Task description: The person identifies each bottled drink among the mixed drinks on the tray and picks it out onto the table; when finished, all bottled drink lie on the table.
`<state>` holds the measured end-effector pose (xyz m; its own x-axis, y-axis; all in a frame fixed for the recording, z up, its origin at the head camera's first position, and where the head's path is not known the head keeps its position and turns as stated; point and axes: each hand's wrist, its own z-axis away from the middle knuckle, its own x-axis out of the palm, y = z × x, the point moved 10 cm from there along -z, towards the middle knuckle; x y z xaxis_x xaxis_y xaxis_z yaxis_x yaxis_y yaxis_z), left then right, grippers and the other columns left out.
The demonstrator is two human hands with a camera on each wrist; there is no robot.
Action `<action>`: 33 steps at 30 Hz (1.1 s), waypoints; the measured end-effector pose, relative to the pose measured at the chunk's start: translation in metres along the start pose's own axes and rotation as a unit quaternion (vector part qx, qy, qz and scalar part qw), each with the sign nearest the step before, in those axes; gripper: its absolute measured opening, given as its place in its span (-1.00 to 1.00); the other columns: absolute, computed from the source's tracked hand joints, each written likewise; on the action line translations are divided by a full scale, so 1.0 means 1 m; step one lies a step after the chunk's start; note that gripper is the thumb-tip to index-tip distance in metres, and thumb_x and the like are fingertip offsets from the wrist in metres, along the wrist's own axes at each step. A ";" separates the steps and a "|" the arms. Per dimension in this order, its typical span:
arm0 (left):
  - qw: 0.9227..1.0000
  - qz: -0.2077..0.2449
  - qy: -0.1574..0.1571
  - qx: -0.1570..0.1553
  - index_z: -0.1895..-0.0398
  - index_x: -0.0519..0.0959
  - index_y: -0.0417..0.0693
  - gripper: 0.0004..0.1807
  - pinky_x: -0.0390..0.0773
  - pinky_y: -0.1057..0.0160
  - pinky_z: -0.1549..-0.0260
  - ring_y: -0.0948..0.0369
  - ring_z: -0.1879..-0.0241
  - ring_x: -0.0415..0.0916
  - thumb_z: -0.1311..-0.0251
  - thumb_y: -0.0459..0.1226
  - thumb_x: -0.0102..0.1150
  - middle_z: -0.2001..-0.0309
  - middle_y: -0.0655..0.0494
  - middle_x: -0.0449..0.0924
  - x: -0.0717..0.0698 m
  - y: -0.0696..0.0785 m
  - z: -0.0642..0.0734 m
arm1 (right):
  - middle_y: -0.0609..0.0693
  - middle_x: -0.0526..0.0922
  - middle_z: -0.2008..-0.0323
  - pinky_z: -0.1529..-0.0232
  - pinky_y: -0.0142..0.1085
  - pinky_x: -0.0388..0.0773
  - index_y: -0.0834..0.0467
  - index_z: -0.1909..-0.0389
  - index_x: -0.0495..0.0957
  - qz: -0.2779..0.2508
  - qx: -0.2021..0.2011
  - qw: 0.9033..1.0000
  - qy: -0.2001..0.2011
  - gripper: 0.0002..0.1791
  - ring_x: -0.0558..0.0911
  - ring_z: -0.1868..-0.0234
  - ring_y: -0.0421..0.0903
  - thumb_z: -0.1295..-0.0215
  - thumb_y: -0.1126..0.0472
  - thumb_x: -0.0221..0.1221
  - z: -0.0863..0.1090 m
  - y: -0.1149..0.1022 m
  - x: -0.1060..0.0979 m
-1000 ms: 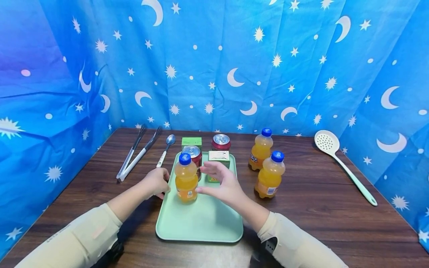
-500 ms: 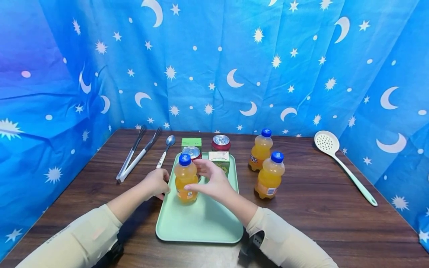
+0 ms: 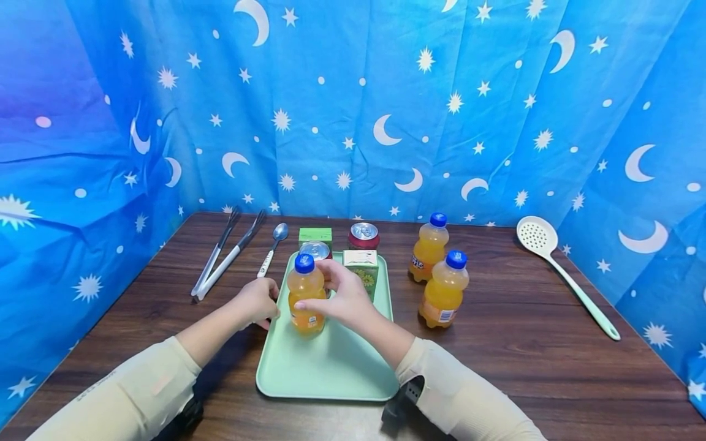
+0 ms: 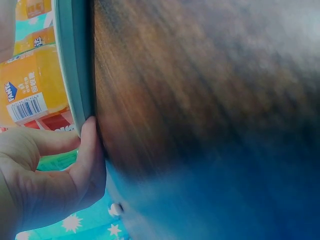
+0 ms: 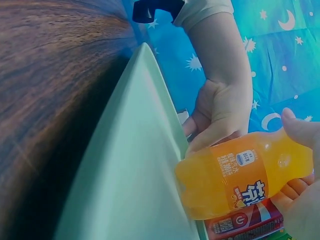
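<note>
My left hand [image 3: 256, 301] pinches the left rim of the pale green tray [image 3: 325, 370]; thumb and finger meet at that rim in the left wrist view. An orange soda bottle [image 3: 306, 288] with a blue cap stands upright on the tray. My right hand [image 3: 347, 297] holds this bottle from the right, thumb across its front and fingers behind it. Close behind the bottle is a red drink can [image 3: 315, 250], partly hidden. A green drink carton [image 3: 361, 269] stands to the right of the can. The right wrist view shows the bottle's orange label [image 5: 240, 172].
Another green carton [image 3: 315, 235] and red can [image 3: 363, 236] stand farther back, their bases hidden. Two more orange soda bottles [image 3: 444, 291] stand right of the tray. Tongs [image 3: 228, 257] and a spoon [image 3: 273, 248] lie left; a slotted skimmer [image 3: 557, 260] lies far right.
My right hand has moved left onto the bottle, and its thumb has come across the bottle's front. My left hand has stayed at the tray's rim.
</note>
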<state>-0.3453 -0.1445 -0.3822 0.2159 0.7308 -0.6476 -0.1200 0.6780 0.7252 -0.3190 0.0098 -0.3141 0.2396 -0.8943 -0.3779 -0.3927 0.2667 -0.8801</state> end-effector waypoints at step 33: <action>1.000 -0.008 -0.002 -0.008 0.24 0.37 -0.37 -0.68 0.66 0.22 0.63 0.10 0.57 0.54 0.10 -0.63 0.18 0.32 -0.19 0.38 0.001 -0.001 0.000 | -0.04 0.52 -0.07 -0.10 -0.23 0.49 0.11 -0.17 0.38 -0.043 -0.007 0.999 -0.013 -0.32 0.53 -0.07 -0.11 0.03 0.25 0.42 0.010 -0.013 -0.009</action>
<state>-0.3452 -0.1445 -0.3832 0.2220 0.7197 -0.6578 -0.1330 0.6907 0.7108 -0.3070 0.0178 -0.3025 0.2958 -0.9043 -0.3079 -0.3826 0.1832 -0.9056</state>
